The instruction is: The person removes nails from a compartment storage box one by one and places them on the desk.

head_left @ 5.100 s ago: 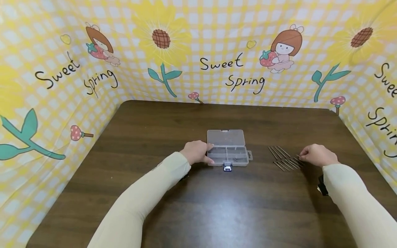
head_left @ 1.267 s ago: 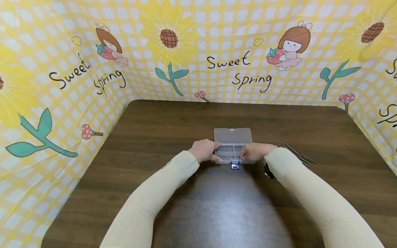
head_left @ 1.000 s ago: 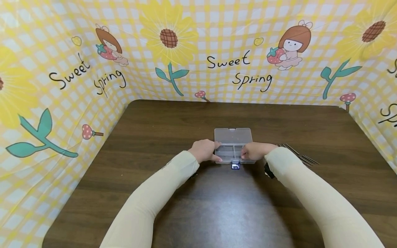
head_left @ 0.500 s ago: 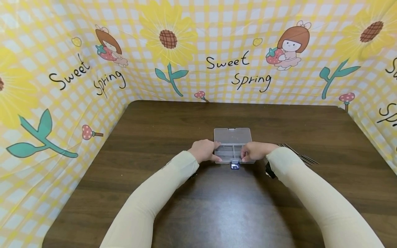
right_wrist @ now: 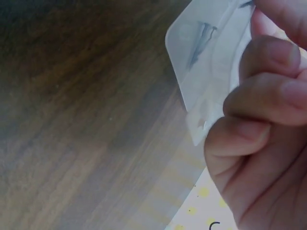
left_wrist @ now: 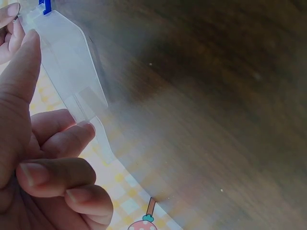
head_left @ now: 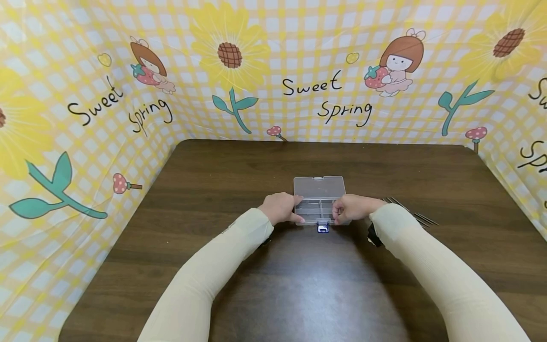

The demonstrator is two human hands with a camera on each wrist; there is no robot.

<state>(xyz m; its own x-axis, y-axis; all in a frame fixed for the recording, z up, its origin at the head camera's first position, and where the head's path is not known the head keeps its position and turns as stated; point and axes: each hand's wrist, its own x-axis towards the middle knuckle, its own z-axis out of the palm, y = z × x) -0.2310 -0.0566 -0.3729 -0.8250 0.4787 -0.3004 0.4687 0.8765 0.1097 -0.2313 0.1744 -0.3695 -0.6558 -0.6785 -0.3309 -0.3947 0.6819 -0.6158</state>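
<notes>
A clear plastic compartment box [head_left: 318, 187] stands on the table with its lid raised and its blue clasp [head_left: 323, 228] hanging at the front. My left hand [head_left: 279, 208] grips the left end of the box between thumb and fingers. Over the right-hand compartments, my right hand [head_left: 351, 207] has its fingertips bent down inside the rim. It pinches a thin dark nail [right_wrist: 247, 4], mostly hidden by the fingers. Through the box wall in the right wrist view, several nails [right_wrist: 201, 43] show lying inside.
Several more nails [head_left: 423, 219] lie in rows on the brown table [head_left: 265, 285], right of the box and partly hidden by my right forearm. A yellow checked cloth [head_left: 256, 109] with printed flowers hangs around the back and sides.
Five seconds ago my right hand was at the rows of nails; it has since come left to the box. Lately its fingers have shifted only slightly there. My left hand keeps its grip.
</notes>
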